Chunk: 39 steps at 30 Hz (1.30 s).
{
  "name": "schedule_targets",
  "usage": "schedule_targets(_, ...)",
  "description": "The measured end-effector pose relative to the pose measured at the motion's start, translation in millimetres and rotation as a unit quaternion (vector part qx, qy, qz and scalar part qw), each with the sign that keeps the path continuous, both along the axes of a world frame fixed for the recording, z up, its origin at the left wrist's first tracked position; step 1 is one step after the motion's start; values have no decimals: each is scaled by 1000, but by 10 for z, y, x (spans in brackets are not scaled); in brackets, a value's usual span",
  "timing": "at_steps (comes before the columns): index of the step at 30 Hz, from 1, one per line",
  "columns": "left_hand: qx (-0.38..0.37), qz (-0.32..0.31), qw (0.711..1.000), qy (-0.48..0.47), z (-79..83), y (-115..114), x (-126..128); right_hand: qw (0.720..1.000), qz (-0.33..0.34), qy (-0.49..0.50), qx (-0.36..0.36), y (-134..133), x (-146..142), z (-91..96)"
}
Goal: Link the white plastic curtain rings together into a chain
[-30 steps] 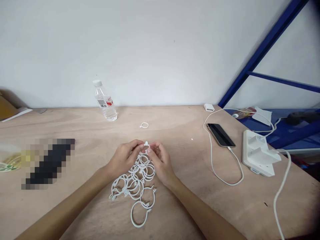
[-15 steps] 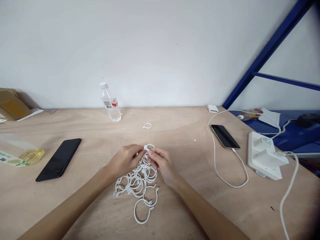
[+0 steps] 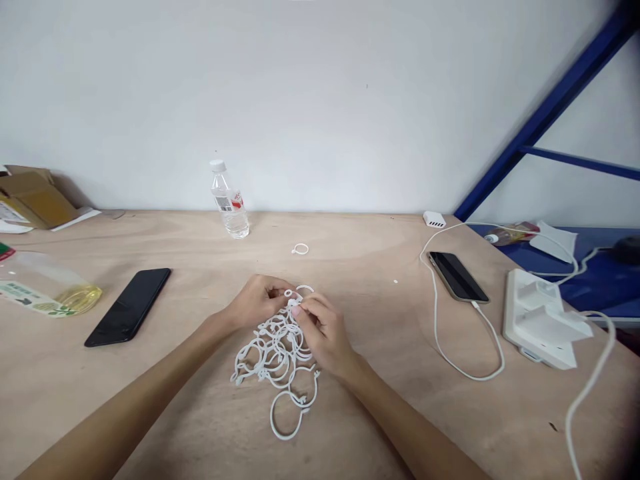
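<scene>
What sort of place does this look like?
Probably a workshop or workroom: there's a bare plywood workbench, a blue metal rack beside it, and a white power strip with plugged-in cables.

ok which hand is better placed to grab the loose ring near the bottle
Probably the left hand: it sits a little farther forward, with its fingertips closer to the loose white plastic ring. The right hand lies lower, over the linked white plastic rings.

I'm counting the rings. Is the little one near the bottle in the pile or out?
Out. The small white ring lies alone on the wooden table, apart from the tangled pile of rings.
</scene>
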<state>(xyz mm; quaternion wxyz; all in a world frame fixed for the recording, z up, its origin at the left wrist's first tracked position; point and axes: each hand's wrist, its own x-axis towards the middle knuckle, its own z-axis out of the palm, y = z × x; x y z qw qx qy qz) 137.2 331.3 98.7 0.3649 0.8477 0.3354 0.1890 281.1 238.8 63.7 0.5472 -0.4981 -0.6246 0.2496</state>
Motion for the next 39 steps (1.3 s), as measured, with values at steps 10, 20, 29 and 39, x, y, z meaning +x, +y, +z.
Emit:
schedule_targets(10, 217, 9, 963, 159, -45, 756, 254, 994, -17, -91, 62, 42, -12, -140)
schedule_targets(20, 284, 23, 944, 166, -347, 1030, 581, 996, -87, -7, 21, 67, 34, -123)
schedule_targets(29, 105, -71, 987, 102, 240, 199, 355, 975, -198, 93, -35, 184, 104, -157)
schedule_targets(39, -227, -23, 967, -117, 323, -77, 210, 895, 37, 402, -192, 104, 44, 146)
